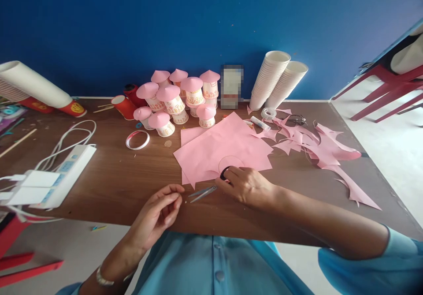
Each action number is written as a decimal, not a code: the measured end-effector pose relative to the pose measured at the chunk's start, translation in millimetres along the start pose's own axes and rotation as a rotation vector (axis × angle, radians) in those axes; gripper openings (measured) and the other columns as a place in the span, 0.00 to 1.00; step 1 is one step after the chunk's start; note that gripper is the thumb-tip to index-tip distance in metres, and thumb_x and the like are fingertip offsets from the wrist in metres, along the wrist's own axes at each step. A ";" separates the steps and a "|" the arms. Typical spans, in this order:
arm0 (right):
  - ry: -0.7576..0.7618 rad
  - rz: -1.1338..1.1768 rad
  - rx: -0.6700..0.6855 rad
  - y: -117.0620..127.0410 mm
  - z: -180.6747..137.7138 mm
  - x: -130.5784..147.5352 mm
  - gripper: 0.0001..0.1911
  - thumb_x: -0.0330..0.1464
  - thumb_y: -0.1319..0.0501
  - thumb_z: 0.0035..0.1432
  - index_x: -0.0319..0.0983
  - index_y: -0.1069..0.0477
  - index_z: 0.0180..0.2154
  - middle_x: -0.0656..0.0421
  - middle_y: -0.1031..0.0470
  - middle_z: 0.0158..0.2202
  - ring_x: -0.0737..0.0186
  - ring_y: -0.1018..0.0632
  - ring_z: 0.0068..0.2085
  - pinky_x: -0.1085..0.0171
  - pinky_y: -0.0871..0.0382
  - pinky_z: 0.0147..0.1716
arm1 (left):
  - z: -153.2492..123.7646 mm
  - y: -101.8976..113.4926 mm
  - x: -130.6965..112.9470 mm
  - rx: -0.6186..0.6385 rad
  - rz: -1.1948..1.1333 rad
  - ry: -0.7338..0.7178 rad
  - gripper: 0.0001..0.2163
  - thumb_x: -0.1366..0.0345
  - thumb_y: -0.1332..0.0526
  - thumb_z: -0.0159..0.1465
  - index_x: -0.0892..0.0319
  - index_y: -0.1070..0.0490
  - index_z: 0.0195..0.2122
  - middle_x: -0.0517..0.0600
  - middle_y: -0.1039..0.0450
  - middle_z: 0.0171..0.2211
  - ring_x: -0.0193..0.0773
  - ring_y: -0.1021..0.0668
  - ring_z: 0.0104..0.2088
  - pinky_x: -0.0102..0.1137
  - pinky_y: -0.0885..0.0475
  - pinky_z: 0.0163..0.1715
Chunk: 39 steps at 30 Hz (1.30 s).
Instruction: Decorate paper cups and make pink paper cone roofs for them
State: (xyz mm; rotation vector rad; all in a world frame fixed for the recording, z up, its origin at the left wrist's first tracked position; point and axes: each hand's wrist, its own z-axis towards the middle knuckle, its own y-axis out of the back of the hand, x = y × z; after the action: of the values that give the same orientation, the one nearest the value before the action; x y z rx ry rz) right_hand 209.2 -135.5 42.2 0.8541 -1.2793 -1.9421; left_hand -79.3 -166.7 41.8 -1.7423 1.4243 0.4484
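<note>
My right hand grips the black handles of a pair of scissors at the near edge of the pink paper. The blades are spread apart and point left, just over the brown table. My left hand is near the blade tips, palm turned partly up with loosely bent fingers, holding nothing that I can see. Pink paper sheets lie overlapped in front of my hands. A round outline shows on the top sheet, partly hidden by my right hand, and its near edge has curved cuts.
Behind the paper stand several paper cups with pink cone tops. Stacked white cups lean at the wall. Pink scraps cover the right side beside a tape roll. Left are a tape ring and a power strip with cables.
</note>
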 end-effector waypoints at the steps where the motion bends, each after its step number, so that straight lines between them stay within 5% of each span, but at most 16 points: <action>1: -0.051 0.036 -0.024 6.5 -0.3 -1.5 0.14 0.20 0.48 0.69 0.37 0.27 0.44 0.56 0.25 0.31 0.60 0.27 0.32 0.62 0.39 0.25 | 0.3 -2.9 4.3 0.046 0.006 0.039 0.13 0.60 0.25 0.59 0.61 0.21 0.39 0.44 0.28 0.24 0.22 0.35 0.16 0.18 0.43 0.14; 5: -0.141 0.166 -0.119 29.0 -1.7 -2.5 0.13 0.21 0.49 0.70 0.37 0.27 0.45 0.56 0.24 0.33 0.61 0.25 0.34 0.63 0.35 0.28 | 6.7 -28.8 22.6 0.281 -0.066 0.209 0.22 0.52 0.27 0.61 0.65 0.20 0.48 0.60 0.18 0.42 0.37 0.18 0.33 0.26 0.24 0.27; 9: -0.135 0.229 -0.153 31.7 -4.1 3.1 0.11 0.24 0.47 0.71 0.37 0.27 0.47 0.56 0.23 0.33 0.60 0.24 0.33 0.64 0.33 0.28 | 23.8 -61.0 28.5 0.404 -0.171 0.283 0.20 0.53 0.30 0.65 0.66 0.20 0.47 0.64 0.17 0.46 0.44 0.14 0.40 0.32 0.19 0.35; 19: -0.240 0.616 -0.193 21.3 -19.9 8.7 0.17 0.22 0.45 0.66 0.40 0.29 0.53 0.56 0.19 0.38 0.63 0.19 0.36 0.67 0.27 0.32 | 57.2 -85.9 28.5 0.226 -0.205 0.176 0.18 0.55 0.26 0.60 0.63 0.28 0.26 0.48 0.25 0.24 0.36 0.20 0.25 0.29 0.21 0.27; 26: -0.715 1.021 -0.160 39.2 -47.1 23.4 0.16 0.25 0.39 0.61 0.45 0.26 0.50 0.61 0.17 0.36 0.63 0.18 0.34 0.65 0.23 0.36 | 62.3 -96.2 27.6 0.225 -0.113 0.148 0.14 0.58 0.27 0.59 0.62 0.26 0.29 0.46 0.28 0.22 0.32 0.24 0.22 0.26 0.29 0.20; 29: -0.877 1.249 -0.234 46.5 -59.1 30.7 0.08 0.34 0.33 0.63 0.43 0.25 0.44 0.57 0.18 0.35 0.60 0.18 0.34 0.63 0.22 0.36 | 63.2 -101.2 25.4 0.188 -0.091 0.155 0.14 0.59 0.28 0.57 0.60 0.30 0.24 0.44 0.33 0.18 0.31 0.29 0.18 0.25 0.35 0.16; 31: -0.942 1.392 -0.255 49.2 -65.9 36.7 0.14 0.43 0.30 0.61 0.42 0.25 0.43 0.55 0.19 0.34 0.58 0.19 0.34 0.61 0.23 0.34 | 60.9 -102.5 24.7 0.184 -0.066 0.140 0.14 0.58 0.29 0.56 0.59 0.31 0.23 0.44 0.33 0.17 0.31 0.30 0.17 0.26 0.37 0.15; 35: -0.991 1.539 -0.196 47.9 -79.2 51.9 0.22 0.52 0.31 0.60 0.42 0.25 0.43 0.55 0.21 0.33 0.59 0.22 0.34 0.62 0.26 0.33 | 48.1 -90.8 24.6 0.176 0.009 0.028 0.11 0.58 0.31 0.57 0.58 0.26 0.24 0.50 0.28 0.21 0.37 0.25 0.23 0.30 0.30 0.21; 39: -0.887 1.666 -0.153 42.0 -90.4 67.5 0.25 0.56 0.31 0.58 0.43 0.25 0.45 0.56 0.23 0.34 0.59 0.24 0.34 0.62 0.28 0.34 | 33.4 -63.5 18.9 0.053 0.116 -0.140 0.05 0.68 0.31 0.58 0.50 0.22 0.27 0.46 0.30 0.20 0.40 0.24 0.29 0.30 0.29 0.25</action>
State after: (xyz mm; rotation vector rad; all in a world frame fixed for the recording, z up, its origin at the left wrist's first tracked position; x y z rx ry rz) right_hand 249.7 -248.9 42.3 -1.0894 -1.4012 -0.8412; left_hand -7.4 -151.6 31.6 -1.5601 1.4283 0.5782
